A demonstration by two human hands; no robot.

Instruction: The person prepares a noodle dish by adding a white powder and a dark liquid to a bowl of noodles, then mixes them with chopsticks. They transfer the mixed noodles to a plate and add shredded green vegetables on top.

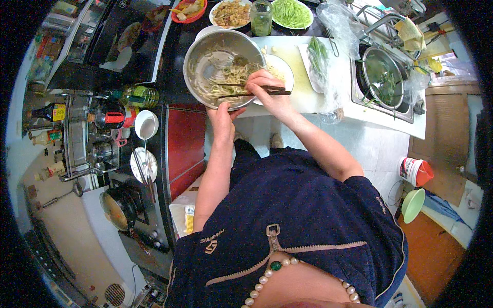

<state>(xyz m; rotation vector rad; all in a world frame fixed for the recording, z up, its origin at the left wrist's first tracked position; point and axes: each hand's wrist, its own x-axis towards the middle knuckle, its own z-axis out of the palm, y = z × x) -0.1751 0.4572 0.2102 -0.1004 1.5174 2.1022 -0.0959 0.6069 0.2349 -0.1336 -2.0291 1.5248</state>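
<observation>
My left hand point(223, 119) holds the near rim of a stainless steel mixing bowl point(195, 82), which looks slightly tilted. Inside the bowl lies a shredded, noodle-like food mixture point(227, 75) with green bits. In my right hand point(269, 90) is a pair of dark chopsticks point(235, 95), their tips in the mixture. Partly behind the bowl and that hand is a white plate point(287, 71) with chopped pale food. A cutting board point(302, 102) lies under the plate's right side. To its right, a white tray point(307, 67) carries long green stalks point(317, 54).
Behind the bowl stand a red basket point(206, 11), a plate of diced food point(231, 15), a glass jar point(261, 23) and a plate of shredded greens point(292, 14). A sink point(356, 86) holding a metal basin point(402, 82) is right; a wok point(115, 210) sits on the stove, left.
</observation>
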